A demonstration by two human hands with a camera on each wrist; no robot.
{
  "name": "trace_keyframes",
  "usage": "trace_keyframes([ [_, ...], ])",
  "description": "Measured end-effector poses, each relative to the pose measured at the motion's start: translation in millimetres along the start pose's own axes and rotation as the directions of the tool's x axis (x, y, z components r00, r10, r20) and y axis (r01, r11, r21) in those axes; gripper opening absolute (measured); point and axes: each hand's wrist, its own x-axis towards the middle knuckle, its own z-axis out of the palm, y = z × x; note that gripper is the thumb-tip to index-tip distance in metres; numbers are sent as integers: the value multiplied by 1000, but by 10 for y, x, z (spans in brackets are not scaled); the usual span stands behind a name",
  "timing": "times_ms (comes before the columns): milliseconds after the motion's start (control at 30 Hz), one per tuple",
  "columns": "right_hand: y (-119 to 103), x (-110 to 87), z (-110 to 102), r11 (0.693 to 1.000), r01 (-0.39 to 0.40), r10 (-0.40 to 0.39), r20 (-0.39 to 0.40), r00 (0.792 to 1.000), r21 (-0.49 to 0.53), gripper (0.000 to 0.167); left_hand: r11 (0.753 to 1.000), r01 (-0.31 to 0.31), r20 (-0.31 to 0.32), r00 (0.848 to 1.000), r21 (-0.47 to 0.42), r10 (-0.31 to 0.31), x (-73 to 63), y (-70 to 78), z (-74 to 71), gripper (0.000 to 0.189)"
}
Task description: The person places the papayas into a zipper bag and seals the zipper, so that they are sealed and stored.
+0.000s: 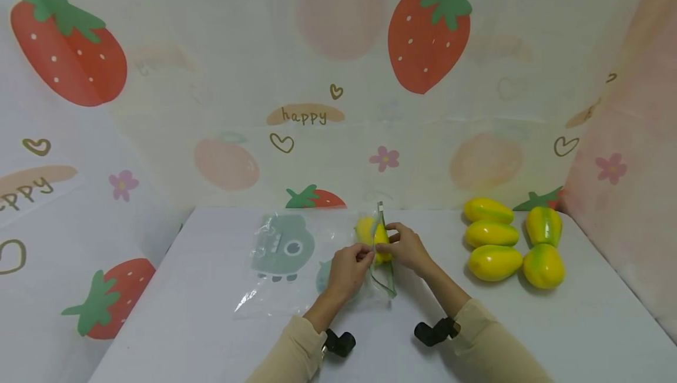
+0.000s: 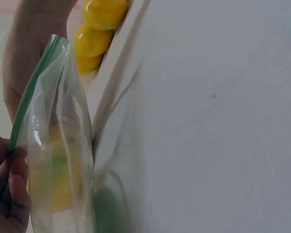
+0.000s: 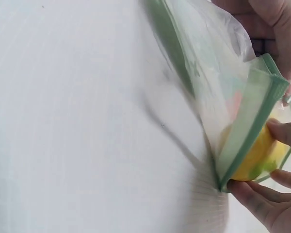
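Note:
A clear zip bag (image 1: pixel 328 230) with a green cartoon print and a green zip edge lies on the table, its mouth turned to the right. My left hand (image 1: pixel 346 268) pinches the rim of that mouth, and the left wrist view shows the fingertips (image 2: pixel 19 189) at the green strip. At the opening, my right hand (image 1: pixel 409 249) holds a yellow-green mango (image 3: pixel 254 158), fingers and thumb spread around it. The mango is partly inside the bag, seen through the clear film (image 2: pixel 63 102) in the left wrist view.
Several yellow-green mangoes (image 1: pixel 493 234) lie in two columns on the right of the white table (image 1: pixel 190 289). A printed backdrop (image 1: pixel 243 48) with strawberries stands behind and at both sides. Dark wrist cameras (image 1: pixel 341 343) sit at both sleeves.

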Motion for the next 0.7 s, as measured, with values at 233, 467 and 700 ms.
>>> trace_keyframes([
  [233,17,62,82,994,22,-15,-65,998,108,57,999,-39,54,998,16,38,4,10,12,15],
  [467,63,112,136,983,22,-3,-103,995,181,58,998,-41,44,998,52,38,-3,28,27,13],
  [700,42,115,168,977,21,3,-112,994,211,58,983,12,-23,1000,185,-8,-41,58,46,12],
])
